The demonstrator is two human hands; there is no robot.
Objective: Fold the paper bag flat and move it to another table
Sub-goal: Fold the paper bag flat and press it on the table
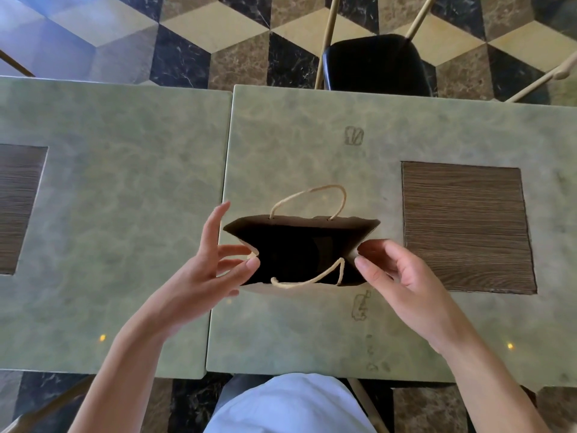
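Note:
A brown paper bag (pixel 301 250) stands upright with its mouth wide open on the right green table (pixel 312 332), near that table's left edge. Its inside looks dark. One twine handle arches up from the far rim, and the other hangs across the near rim. My left hand (pixel 215 264) pinches the bag's left side gusset between thumb and fingers. My right hand (pixel 402 276) pinches the right side gusset the same way. Both side panels are pushed a little inward.
A second green table (pixel 118 214) butts against the left edge of the first. Each table has a dark wood inlay (pixel 466 228). A black chair (pixel 376 64) stands beyond the far edge, on a patterned tile floor.

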